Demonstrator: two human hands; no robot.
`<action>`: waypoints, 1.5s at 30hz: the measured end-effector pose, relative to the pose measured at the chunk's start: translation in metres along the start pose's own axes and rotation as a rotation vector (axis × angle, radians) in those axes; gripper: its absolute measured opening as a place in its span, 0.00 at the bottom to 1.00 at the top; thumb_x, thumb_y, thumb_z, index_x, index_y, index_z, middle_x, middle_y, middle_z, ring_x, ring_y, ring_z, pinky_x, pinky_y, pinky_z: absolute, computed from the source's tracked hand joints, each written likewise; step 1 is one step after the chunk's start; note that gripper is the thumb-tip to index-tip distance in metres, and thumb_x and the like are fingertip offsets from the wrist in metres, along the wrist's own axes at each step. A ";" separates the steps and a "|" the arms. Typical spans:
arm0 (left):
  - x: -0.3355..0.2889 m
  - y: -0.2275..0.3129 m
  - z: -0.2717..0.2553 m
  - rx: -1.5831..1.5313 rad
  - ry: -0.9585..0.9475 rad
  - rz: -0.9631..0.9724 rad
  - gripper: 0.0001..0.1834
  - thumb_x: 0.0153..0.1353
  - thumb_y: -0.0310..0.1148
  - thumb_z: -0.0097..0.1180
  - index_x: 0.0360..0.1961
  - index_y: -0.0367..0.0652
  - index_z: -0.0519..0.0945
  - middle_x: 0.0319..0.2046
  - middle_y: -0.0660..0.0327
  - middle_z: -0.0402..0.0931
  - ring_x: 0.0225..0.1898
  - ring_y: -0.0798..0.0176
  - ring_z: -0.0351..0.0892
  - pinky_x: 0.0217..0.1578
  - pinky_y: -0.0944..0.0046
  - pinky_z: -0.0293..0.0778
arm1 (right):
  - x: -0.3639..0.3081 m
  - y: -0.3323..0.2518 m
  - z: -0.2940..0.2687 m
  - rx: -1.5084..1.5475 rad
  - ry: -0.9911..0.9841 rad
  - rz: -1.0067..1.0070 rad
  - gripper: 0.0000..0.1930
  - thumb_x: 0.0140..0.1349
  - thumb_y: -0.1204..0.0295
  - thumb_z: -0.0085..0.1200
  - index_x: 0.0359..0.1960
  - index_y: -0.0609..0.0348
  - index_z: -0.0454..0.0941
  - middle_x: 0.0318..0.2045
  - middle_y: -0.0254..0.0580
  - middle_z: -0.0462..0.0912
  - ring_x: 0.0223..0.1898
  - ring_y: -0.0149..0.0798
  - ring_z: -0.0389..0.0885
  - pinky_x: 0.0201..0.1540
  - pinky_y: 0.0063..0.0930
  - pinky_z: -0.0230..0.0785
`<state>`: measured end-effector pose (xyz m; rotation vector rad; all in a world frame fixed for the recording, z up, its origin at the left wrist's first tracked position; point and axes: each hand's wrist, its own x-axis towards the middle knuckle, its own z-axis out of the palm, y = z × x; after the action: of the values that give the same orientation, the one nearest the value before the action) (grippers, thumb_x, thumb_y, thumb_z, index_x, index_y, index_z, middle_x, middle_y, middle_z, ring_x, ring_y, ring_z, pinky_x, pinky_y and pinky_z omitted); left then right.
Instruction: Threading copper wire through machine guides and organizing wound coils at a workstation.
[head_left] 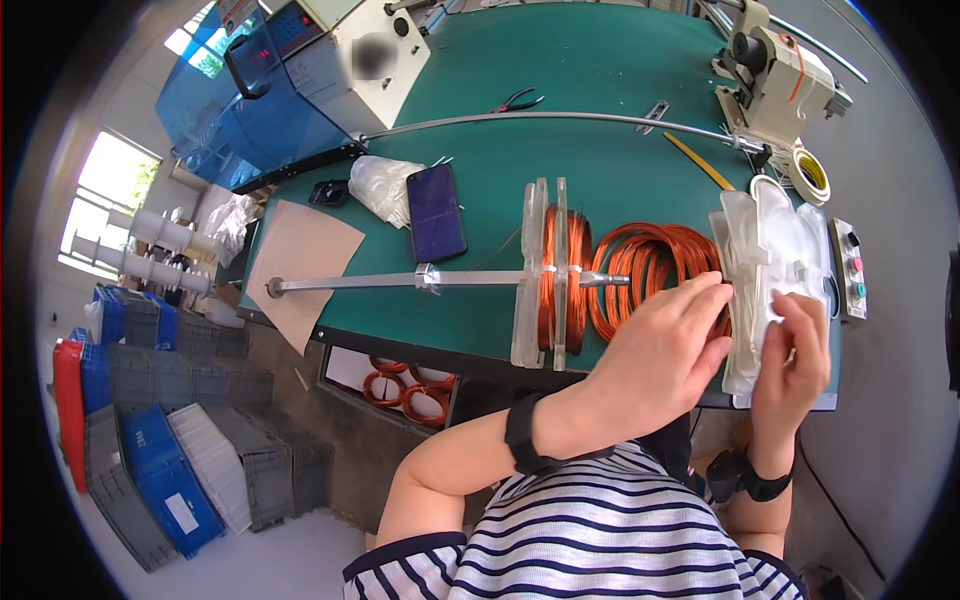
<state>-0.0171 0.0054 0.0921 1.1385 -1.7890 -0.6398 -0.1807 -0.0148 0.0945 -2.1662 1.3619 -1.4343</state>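
Observation:
Bundled coils of orange-brown copper wire lie on the green table in front of me. My left hand reaches over their right end, thumb apart from its outstretched fingers, fingertips at the edge of a stack of translucent white plastic plates. Beside the near right part of that stack, my right hand has loosely bent fingers, and I see nothing held in it. To the left, more copper wire is wound between clear plates on a metal shaft.
A phone, a plastic bag and brown paper lie on the left. Behind are a long rod, pliers and a machine with a blue cover. A button box is at right. Below, an open drawer holds copper coils.

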 end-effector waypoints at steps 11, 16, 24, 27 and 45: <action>-0.024 -0.047 -0.060 0.582 0.132 -0.317 0.10 0.55 0.28 0.55 0.38 0.37 0.74 0.57 0.44 0.62 0.55 0.41 0.65 0.51 0.52 0.69 | -0.035 -0.035 0.124 0.317 -0.454 -0.062 0.34 0.45 0.82 0.53 0.59 0.71 0.60 0.50 0.65 0.69 0.46 0.61 0.75 0.43 0.41 0.74; -0.033 -0.061 -0.065 0.604 0.186 -0.152 0.12 0.60 0.26 0.49 0.45 0.40 0.71 0.57 0.43 0.60 0.45 0.42 0.73 0.45 0.52 0.72 | -0.032 -0.049 0.114 -0.144 -0.170 -0.225 0.28 0.40 0.84 0.49 0.50 0.71 0.70 0.53 0.63 0.64 0.53 0.60 0.67 0.51 0.43 0.63; -0.037 -0.053 -0.081 0.595 0.098 -0.420 0.11 0.60 0.31 0.51 0.38 0.34 0.70 0.51 0.46 0.69 0.40 0.46 0.77 0.37 0.55 0.75 | -0.019 -0.089 0.120 -0.277 -0.410 -0.184 0.28 0.43 0.75 0.56 0.51 0.69 0.69 0.26 0.46 0.76 0.25 0.42 0.77 0.29 0.34 0.62; -0.037 -0.055 -0.079 0.752 0.126 -0.243 0.11 0.57 0.31 0.53 0.37 0.33 0.70 0.53 0.45 0.68 0.42 0.48 0.77 0.38 0.55 0.76 | -0.019 -0.096 0.124 -0.385 -0.546 -0.069 0.29 0.41 0.76 0.56 0.51 0.70 0.69 0.17 0.42 0.75 0.20 0.42 0.77 0.26 0.34 0.62; -0.078 -0.036 0.000 0.098 0.140 -0.106 0.29 0.59 0.21 0.46 0.61 0.27 0.55 0.62 0.39 0.51 0.65 0.39 0.51 0.63 0.53 0.53 | -0.043 -0.017 0.079 -0.233 0.204 -0.114 0.16 0.54 0.83 0.47 0.46 0.65 0.76 0.20 0.46 0.76 0.20 0.44 0.73 0.27 0.34 0.65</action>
<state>0.0127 0.0588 0.0320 1.3191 -1.6644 -0.5260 -0.1116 0.0049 0.0378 -2.3262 1.5682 -1.6519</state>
